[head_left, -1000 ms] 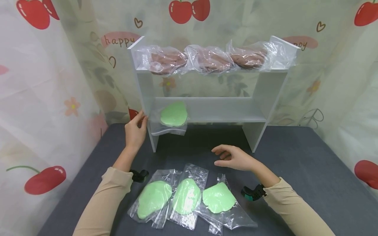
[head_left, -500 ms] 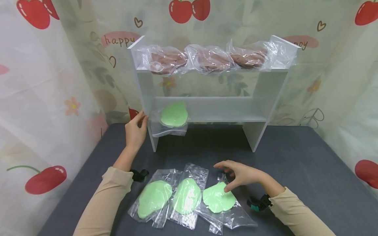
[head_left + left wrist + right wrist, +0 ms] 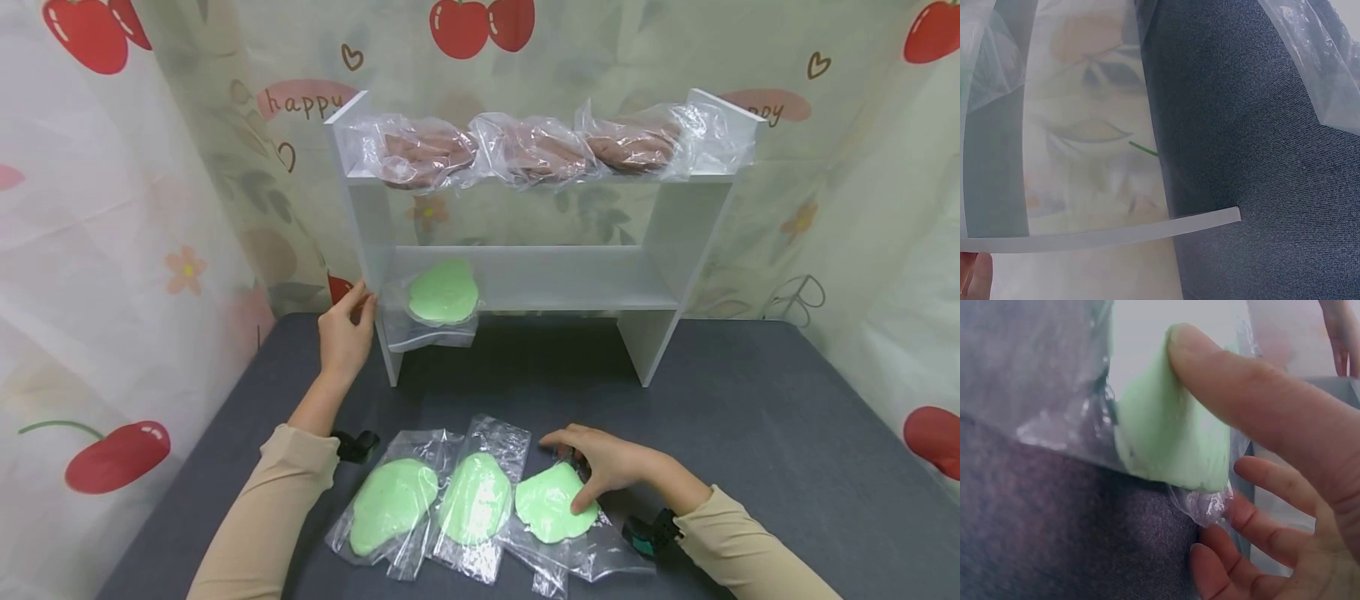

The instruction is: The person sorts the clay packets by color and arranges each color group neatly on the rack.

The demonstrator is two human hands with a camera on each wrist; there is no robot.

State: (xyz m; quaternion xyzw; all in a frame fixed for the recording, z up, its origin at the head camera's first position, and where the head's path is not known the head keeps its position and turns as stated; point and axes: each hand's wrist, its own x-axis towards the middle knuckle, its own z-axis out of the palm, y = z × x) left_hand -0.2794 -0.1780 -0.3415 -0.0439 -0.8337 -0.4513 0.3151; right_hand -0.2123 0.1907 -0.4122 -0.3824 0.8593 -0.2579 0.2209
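Observation:
Against the left side panel of a white two-tier shelf rack (image 3: 562, 279), my left hand (image 3: 342, 340) rests its fingertips on the outer face. The left wrist view shows a fingertip (image 3: 980, 275) by the panel's edge. My right hand (image 3: 611, 460) is over the rightmost bagged light-green flat piece (image 3: 543, 504) on the table. Its thumb (image 3: 1235, 365) touches the green surface through clear plastic, while the other fingers lie loosely bent along the bag's far edge. Two more bagged light-green pieces, a middle one (image 3: 474, 498) and a left one (image 3: 393, 507), lie beside it.
On the lower shelf, a bagged green piece (image 3: 444, 292) sits at the left, its bag overhanging the front. The top shelf carries three clear bags of brown lumps (image 3: 532, 150). A dark tabletop (image 3: 765, 433) lies underneath, with a printed curtain (image 3: 510, 83) behind.
My right hand has come down and toward the front onto the rightmost bagged green piece, its thumb now over it. My left hand has stayed at the rack's side.

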